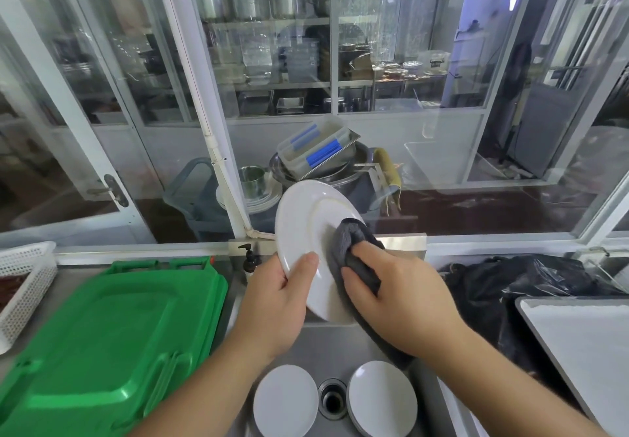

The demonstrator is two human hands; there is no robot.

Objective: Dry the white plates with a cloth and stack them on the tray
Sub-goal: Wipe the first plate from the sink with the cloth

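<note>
I hold a white plate (pixel 304 229) tilted up on edge above the steel sink (pixel 320 344). My left hand (pixel 277 303) grips its lower left rim, thumb on the face. My right hand (pixel 391 295) holds a dark grey cloth (pixel 343 242) and presses it against the plate's right side. Two more white plates lie in the sink bottom, one (pixel 285 401) left of the drain (pixel 333 399) and one (pixel 382 397) right of it. A metal tray (pixel 578 341) with a white liner sits on the counter at the right.
Stacked green plastic trays (pixel 112 341) fill the counter at the left, with a white perforated basket (pixel 23 286) beyond them. A soap pump bottle (pixel 251 259) stands behind the sink. Black plastic bags (pixel 510 280) lie at the right. Glass panes close off the back.
</note>
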